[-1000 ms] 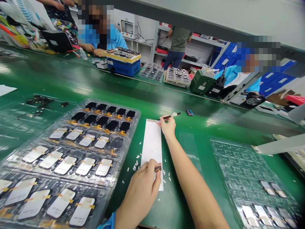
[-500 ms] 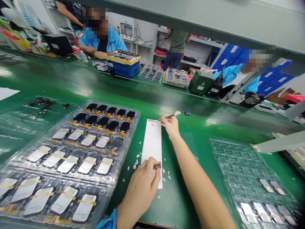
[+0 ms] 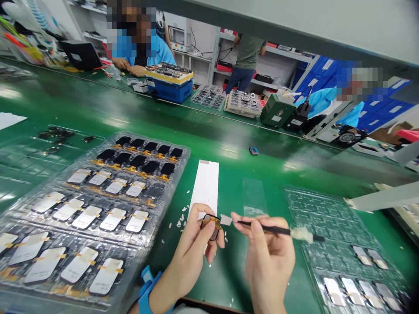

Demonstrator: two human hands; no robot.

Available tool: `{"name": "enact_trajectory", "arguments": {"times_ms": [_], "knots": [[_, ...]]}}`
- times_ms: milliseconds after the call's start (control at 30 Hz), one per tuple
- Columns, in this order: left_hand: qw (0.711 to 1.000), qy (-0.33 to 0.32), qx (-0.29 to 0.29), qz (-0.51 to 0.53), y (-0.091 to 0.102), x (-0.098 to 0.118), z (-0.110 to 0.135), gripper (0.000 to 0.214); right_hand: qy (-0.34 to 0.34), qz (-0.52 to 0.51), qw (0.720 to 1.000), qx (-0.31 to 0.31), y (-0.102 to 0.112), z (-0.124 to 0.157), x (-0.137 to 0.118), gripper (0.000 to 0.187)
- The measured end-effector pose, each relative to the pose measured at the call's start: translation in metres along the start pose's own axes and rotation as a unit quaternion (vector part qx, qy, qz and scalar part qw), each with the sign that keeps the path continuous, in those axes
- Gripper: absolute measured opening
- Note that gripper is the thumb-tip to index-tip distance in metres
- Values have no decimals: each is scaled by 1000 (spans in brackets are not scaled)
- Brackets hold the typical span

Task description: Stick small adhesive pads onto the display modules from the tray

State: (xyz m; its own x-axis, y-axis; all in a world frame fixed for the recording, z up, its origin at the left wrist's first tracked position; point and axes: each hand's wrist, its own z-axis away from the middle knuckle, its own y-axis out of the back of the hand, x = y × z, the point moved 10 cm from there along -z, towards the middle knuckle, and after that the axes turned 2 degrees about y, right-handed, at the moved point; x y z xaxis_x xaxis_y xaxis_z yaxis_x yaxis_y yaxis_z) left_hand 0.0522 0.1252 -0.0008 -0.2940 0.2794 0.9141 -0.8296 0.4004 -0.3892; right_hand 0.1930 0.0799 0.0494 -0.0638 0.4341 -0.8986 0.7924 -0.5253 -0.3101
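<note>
My left hand (image 3: pixel 196 248) is closed around a small display module (image 3: pixel 211 226), a dark rounded rectangle with an orange flex strip across it. In my right hand (image 3: pixel 270 257) are slim black tweezers (image 3: pixel 262 226) with a pale wrapping near the back end. At their tip is a small greyish rectangular piece (image 3: pixel 225 220), right beside the module's edge; whether the two touch I cannot tell. Beyond my left hand lies a long white paper strip (image 3: pixel 206 187) with a greyish patch at its top end. White scraps (image 3: pixel 180 220) are scattered beside the strip.
On the left, a clear plastic tray (image 3: pixel 183 161) carries rows of black and white-backed display modules. Another clear tray (image 3: pixel 310 218) at right holds several modules. A small blue-pink object (image 3: pixel 253 151) lies farther back. Co-workers sit and stand beyond the green bench (image 3: pixel 131 111).
My right hand has come back from the strip's far end toward my left hand, with the greyish piece at the tweezers' tip. My left hand has turned, showing the module's face.
</note>
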Motion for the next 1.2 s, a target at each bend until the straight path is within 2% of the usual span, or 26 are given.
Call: {"name": "enact_trajectory", "arguments": {"times_ms": [133, 367, 600, 967, 1200], "knots": [[999, 4, -13, 47, -8, -3, -2, 28, 15, -3, 1000, -6, 0, 15, 9, 6], [999, 10, -16, 26, -16, -1, 0, 24, 29, -11, 1000, 4, 0, 15, 10, 8], [1000, 4, 1, 5, -14, -4, -1, 25, 7, -9, 1000, 3, 6, 16, 18, 9], [1000, 14, -1, -4, -14, -6, 0, 25, 8, 13, 1000, 13, 7, 16, 19, 7], [1000, -8, 4, -15, -11, -8, -1, 25, 1, 11, 1000, 13, 6, 17, 21, 7]]}}
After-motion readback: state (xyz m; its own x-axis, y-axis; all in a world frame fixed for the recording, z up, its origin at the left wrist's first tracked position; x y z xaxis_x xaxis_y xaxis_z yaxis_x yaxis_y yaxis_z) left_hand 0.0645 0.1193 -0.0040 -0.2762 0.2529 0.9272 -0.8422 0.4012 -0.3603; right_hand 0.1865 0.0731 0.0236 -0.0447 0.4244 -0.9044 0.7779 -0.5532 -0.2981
